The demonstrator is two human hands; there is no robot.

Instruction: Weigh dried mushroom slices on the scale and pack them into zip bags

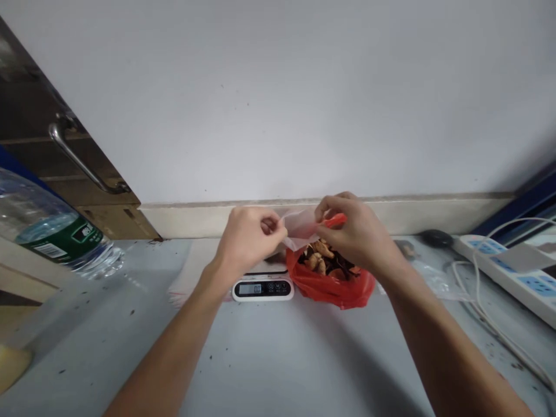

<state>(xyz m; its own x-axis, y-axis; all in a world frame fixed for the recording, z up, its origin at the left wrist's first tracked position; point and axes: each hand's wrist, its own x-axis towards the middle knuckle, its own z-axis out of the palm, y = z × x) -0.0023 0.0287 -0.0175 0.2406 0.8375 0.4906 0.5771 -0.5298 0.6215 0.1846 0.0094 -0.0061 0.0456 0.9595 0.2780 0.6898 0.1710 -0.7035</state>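
Note:
Between my two hands is a small translucent white bag (pixel 299 225), pinched at its edges. My left hand (pixel 254 231) grips its left side with thumb and fingertips. On the other side my right hand (pixel 347 223) pinches it near a red flap of plastic. Just below sits an open red plastic bag (pixel 334 292) holding dried brown pieces (pixel 319 260), partly hidden by my right hand. A white digital scale (pixel 263 289) stands left of the red bag, its display reading 0.0. My left hand covers part of its top.
A stack of white sheets or bags (pixel 186 275) lies left of the scale. A large water bottle (pixel 56 231) is at far left. On the right are a power strip (pixel 512 272), white cables (pixel 482 307), a black mouse-like object (pixel 436 238) and clear plastic (pixel 434 278). A wall (pixel 278 104) rises behind.

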